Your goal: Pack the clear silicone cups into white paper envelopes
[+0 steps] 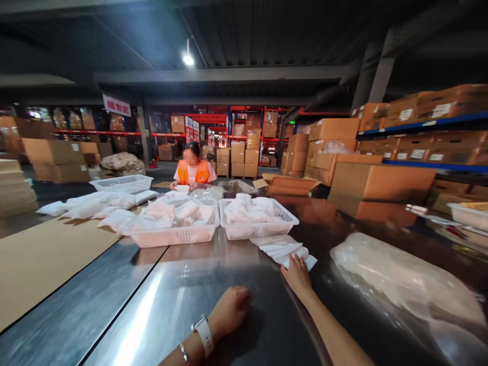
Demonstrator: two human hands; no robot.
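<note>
My right hand (pixel 296 274) reaches forward over the shiny metal table (pixel 160 305), fingertips resting on the near edge of a fanned stack of white flat bags (pixel 282 249); whether it grips them I cannot tell. My left hand (pixel 231 309), with a white watch on the wrist, lies on the table as a loose fist with nothing in it. Just beyond the stack stand two white plastic baskets, one on the right (pixel 258 218) and one on the left (pixel 173 223), both heaped with white packets.
A large clear plastic bag of white goods (pixel 404 284) lies at the right. Brown cardboard sheet (pixel 41 259) covers the table's left. A person in an orange vest (pixel 193 170) works at the far end. Cardboard boxes (pixel 381 178) and shelving line the right.
</note>
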